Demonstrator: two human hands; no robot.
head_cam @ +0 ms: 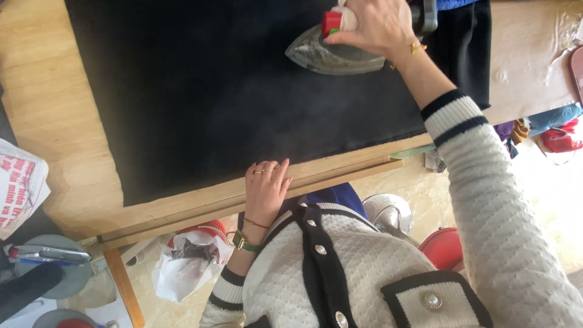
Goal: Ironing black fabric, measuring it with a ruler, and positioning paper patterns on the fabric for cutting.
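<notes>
Pressing the iron (331, 53) across the black cloth (243, 97) on the bench (54, 109), our right hand (376, 27) clenches its handle while our left hand (266, 185) lies flat and released at the near edge; we should glide evenly, fingers clear of steam.

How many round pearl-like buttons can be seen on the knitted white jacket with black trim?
4: three on the black front band, one on the pocket flap. Others may be hidden.

White knit cardigan (364, 267), black trim, pearl buttons, gold watch (245, 243), rings, bracelet.
</notes>
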